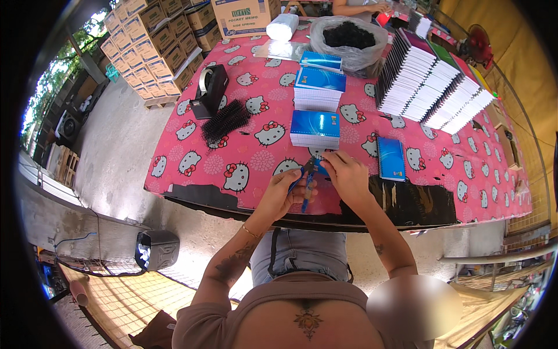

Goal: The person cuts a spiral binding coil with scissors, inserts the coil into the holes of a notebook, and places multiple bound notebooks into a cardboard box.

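My left hand [286, 192] and my right hand [347, 176] meet over the near edge of a table with a pink cartoon-cat cloth [250, 139]. Between them they hold a small blue notepad [310, 173] edge-on, with a dark spiral at its edge. Just beyond my hands lies a stack of blue-covered notepads [314, 128]. A second such stack [319, 88] stands further back. A single blue notepad [390, 158] lies flat to the right of my right hand.
A bundle of black spiral combs [224, 120] and a black tape dispenser [210, 90] sit at the left. A clear bag of black spirals [349, 38] and rows of upright notebooks [433, 81] stand at the back. Cardboard boxes [154, 46] are piled behind. Another person's arms [357, 7] show at the far end.
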The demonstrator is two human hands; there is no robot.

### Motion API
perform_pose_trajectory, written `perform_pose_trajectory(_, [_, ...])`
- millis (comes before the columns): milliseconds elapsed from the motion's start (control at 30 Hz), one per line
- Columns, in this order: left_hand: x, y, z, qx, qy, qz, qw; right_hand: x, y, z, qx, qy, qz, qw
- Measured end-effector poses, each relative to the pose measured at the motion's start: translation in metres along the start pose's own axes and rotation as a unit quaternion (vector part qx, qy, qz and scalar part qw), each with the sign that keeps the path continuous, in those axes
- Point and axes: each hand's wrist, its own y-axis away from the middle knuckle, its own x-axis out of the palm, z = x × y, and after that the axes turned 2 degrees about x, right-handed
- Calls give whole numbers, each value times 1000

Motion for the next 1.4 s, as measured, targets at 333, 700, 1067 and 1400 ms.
perform_pose_trajectory(333, [-40, 4, -26, 347, -695, -26, 629, -27, 4, -43, 130, -61, -48, 988])
perform_pose_trajectory(700, [-27, -127, -34, 484, -748, 43, 453, -72, 38, -151, 327, 175, -137, 918])
perform_pose_trajectory(1067, [-24, -13, -33, 295, -795, -6, 530, -56, 29, -27, 174, -230, -8, 957])
perform_pose_trajectory(1400, [-36, -146, -123, 369, -720, -209, 549, -134, -39, 170, -176, -884, 129, 414])
